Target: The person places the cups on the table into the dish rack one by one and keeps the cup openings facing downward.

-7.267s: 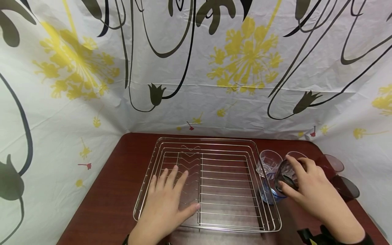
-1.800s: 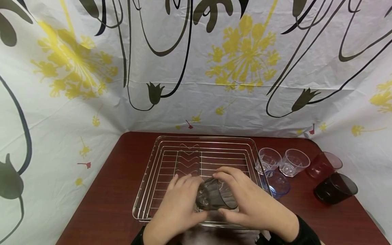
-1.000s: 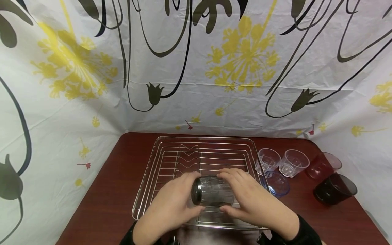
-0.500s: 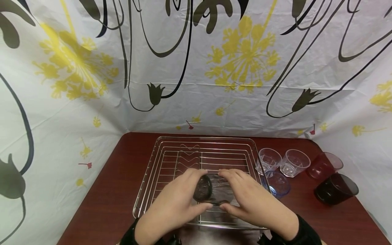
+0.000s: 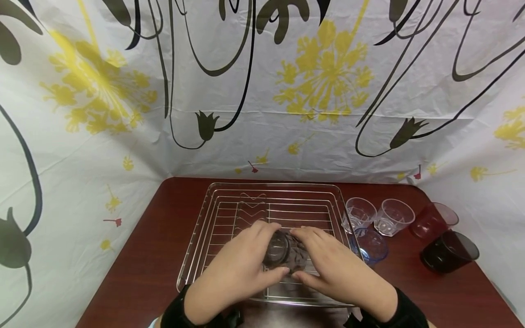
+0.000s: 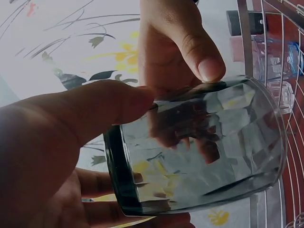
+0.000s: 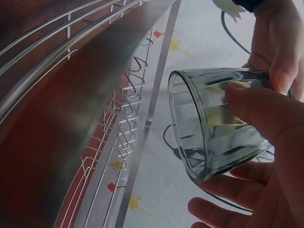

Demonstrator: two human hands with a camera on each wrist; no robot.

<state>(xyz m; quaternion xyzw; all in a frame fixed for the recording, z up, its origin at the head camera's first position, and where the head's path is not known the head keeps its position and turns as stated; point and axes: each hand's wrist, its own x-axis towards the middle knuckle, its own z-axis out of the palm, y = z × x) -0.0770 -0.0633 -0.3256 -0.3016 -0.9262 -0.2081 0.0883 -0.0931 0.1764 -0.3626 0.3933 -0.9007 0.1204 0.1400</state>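
"Where's the grey glass (image 5: pixel 285 251)?"

"Lying sideways in the air above the near part of the wire rack (image 5: pixel 275 184), its base towards the left."

"And the hands?"

"Both clamped on it. The left hand (image 5: pixel 235 264) grips the thick base end, thumb on one side and fingers on the other. The right hand (image 5: pixel 340 266) pinches the side wall closer to the rim."

"What else is on the desk (image 5: pixel 131 273)?"

"Right of the rack, one clear glass (image 5: pixel 359 216) and a second clear glass (image 5: pixel 393 217) side by side. A blue glass (image 5: pixel 372 246) sits just in front, then a red glass (image 5: pixel 433 223), and a black glass (image 5: pixel 447 253) nearest the right edge."
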